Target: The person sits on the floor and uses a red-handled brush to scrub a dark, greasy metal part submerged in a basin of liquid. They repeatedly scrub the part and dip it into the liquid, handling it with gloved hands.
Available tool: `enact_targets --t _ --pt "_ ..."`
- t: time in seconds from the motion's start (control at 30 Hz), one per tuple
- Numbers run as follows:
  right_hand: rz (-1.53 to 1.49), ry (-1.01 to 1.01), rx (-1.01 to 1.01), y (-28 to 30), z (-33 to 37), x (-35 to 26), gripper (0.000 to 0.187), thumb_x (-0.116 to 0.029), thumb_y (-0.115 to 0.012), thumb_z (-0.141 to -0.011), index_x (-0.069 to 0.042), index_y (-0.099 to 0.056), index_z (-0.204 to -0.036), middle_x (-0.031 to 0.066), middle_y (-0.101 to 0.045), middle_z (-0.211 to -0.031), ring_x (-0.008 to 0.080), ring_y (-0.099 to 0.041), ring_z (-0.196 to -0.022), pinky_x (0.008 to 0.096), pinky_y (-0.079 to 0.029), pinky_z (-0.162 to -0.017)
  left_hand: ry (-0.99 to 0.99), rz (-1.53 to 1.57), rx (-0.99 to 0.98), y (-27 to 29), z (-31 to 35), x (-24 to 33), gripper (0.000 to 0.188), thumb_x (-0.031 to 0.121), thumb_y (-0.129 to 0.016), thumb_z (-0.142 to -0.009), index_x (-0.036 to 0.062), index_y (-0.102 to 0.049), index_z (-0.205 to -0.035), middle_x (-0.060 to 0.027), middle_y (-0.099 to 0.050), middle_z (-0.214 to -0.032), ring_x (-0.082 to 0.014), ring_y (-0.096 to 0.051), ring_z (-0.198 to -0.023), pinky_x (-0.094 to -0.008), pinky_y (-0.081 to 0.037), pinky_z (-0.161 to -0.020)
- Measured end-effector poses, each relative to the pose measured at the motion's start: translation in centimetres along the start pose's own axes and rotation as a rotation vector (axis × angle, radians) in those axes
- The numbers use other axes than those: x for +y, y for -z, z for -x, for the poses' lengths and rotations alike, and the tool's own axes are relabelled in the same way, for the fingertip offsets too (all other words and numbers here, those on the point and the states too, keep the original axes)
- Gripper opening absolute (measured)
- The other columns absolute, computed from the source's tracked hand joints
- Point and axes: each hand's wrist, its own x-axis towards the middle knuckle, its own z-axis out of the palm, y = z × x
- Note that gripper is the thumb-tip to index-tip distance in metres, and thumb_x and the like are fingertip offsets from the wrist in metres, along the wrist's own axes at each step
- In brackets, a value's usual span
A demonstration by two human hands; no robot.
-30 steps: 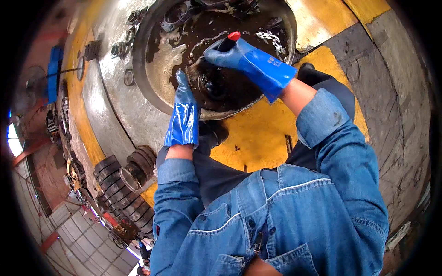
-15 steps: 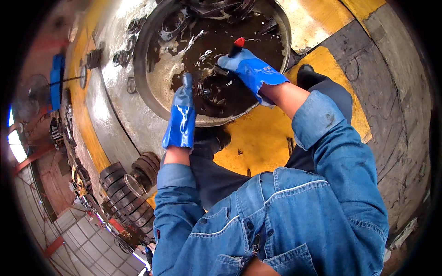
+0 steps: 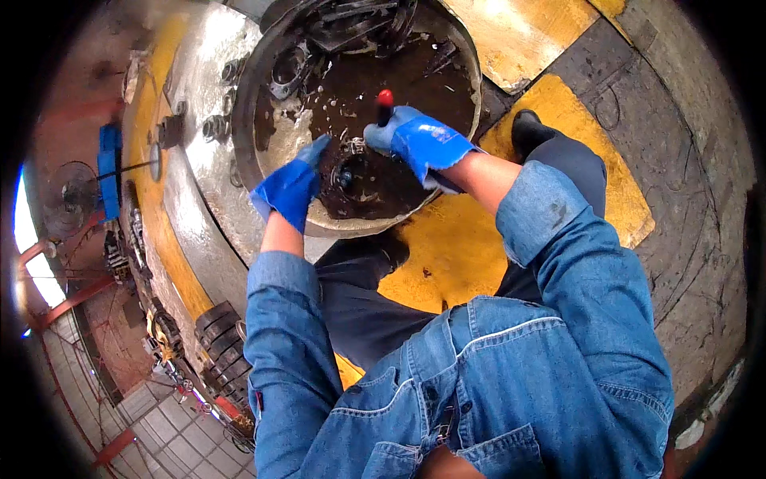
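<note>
My right hand (image 3: 403, 136), in a blue rubber glove, is closed around a tool with a black handle and a red end (image 3: 384, 99). The tool's working end is hidden, so I cannot tell its kind. My left hand (image 3: 295, 182), gloved the same way, has its fingers closed at the edge of a dark, wet round metal part (image 3: 348, 174) lying partly in dark liquid. Both hands are over a large round metal basin (image 3: 476, 80), near its front side. Whitish foam (image 3: 291, 132) floats on the liquid at the left.
Inside the basin's far side are a flanged metal part (image 3: 289, 70) and several dark parts (image 3: 359, 24). Small metal rings (image 3: 214, 126) stand on the metal surface to the left. Stacked black ribbed rings (image 3: 223, 339) are lower left. A yellow floor plate (image 3: 447, 255) lies between my legs.
My left hand has turned inward toward the part, its fingers now curled instead of upright. My right hand and the red-ended tool have moved slightly left and lower in view. The view has shifted somewhat.
</note>
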Motion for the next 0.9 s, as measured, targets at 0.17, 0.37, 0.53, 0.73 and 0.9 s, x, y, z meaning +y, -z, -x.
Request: enact_targets --t 0.17,0.37,0.53,0.73,0.9 --pt "-0.129 0.145 0.04 0.0 -1.0 -5.2 0.045 -0.045 -0.072 -0.09 -0.002 -0.077 -0.104 0.01 -0.073 -0.088 0.0191 -0.065 -0.084 0.0377 -0.052 -0.079 0.548 0.599 0.254 0.5 4.3 3.8 0.048 0.029 -0.051 -0.108 0.0015 -0.054 -0.148 -0.017 -0.065 -0.14 -0.0315 -0.064 -0.124 -0.042 -0.052 -0.109" --pt "-0.2 0.336 -0.101 -1.3 -2.1 -5.5 0.029 -0.034 -0.071 -0.093 -0.005 -0.074 -0.097 0.0023 -0.07 -0.085 0.0115 -0.061 -0.079 0.0312 -0.049 -0.071 0.666 1.469 0.471 0.2 5.3 4.1 0.057 0.045 -0.048 -0.11 -0.0013 -0.059 -0.141 -0.019 -0.072 -0.125 -0.0349 -0.069 -0.111 -0.0464 -0.056 -0.099" --pt "-0.141 0.119 0.084 0.3 -1.7 -0.6 0.03 -0.031 -0.07 -0.089 -0.002 -0.073 -0.096 0.0084 -0.071 -0.082 0.0178 -0.065 -0.076 0.0358 -0.051 -0.071 0.513 1.854 0.452 0.0 5.1 5.3 0.065 0.052 -0.042 -0.111 -0.0035 -0.06 -0.14 -0.0208 -0.074 -0.119 -0.0357 -0.073 -0.093 -0.049 -0.063 -0.081" --pt "0.063 0.045 0.166 0.3 -0.5 -2.5 0.045 -0.04 -0.07 -0.088 0.005 -0.072 -0.095 0.0154 -0.071 -0.085 0.0231 -0.066 -0.079 0.0399 -0.052 -0.075 0.623 1.321 0.551 -1.3 5.0 5.8 0.066 0.053 -0.037 -0.112 0.0019 -0.055 -0.149 -0.0193 -0.068 -0.134 -0.0331 -0.068 -0.116 -0.0475 -0.057 -0.099" --pt "-0.329 0.234 -0.032 -3.1 0.9 -5.5 0.036 -0.038 -0.067 -0.092 -0.003 -0.073 -0.089 0.007 -0.066 -0.077 0.0171 -0.057 -0.071 0.0351 -0.049 -0.071 0.578 1.44 0.518 -0.5 4.9 10.1 0.066 0.061 -0.037 -0.11 0.0083 -0.064 -0.14 -0.0104 -0.073 -0.12 -0.0247 -0.069 -0.097 -0.0363 -0.056 -0.079"
